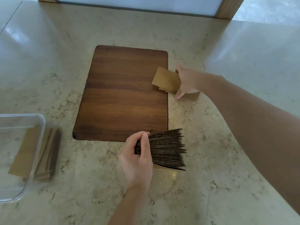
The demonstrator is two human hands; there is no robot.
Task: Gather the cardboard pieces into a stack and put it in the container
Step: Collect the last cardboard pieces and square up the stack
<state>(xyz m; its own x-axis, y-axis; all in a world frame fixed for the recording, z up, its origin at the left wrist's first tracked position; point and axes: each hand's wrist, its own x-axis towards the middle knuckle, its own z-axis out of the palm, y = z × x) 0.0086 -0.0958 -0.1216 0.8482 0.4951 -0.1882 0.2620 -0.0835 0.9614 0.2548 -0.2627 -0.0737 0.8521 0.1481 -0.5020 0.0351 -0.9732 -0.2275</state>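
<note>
My left hand (pixel 138 157) grips a thick, fanned stack of brown cardboard pieces (pixel 168 150) by one end, held just above the counter in front of the wooden board. My right hand (pixel 186 81) holds a few tan cardboard pieces (pixel 166 80) at the board's right edge, lifted and tilted. A clear plastic container (pixel 37 143) stands at the left edge of the view. A stack of cardboard (pixel 24 155) lies in it, seen through the wall.
A dark wooden board (pixel 123 95) lies flat in the middle of the beige marble counter (pixel 211 184). Wooden posts (pixel 227 8) and a white panel stand at the far edge.
</note>
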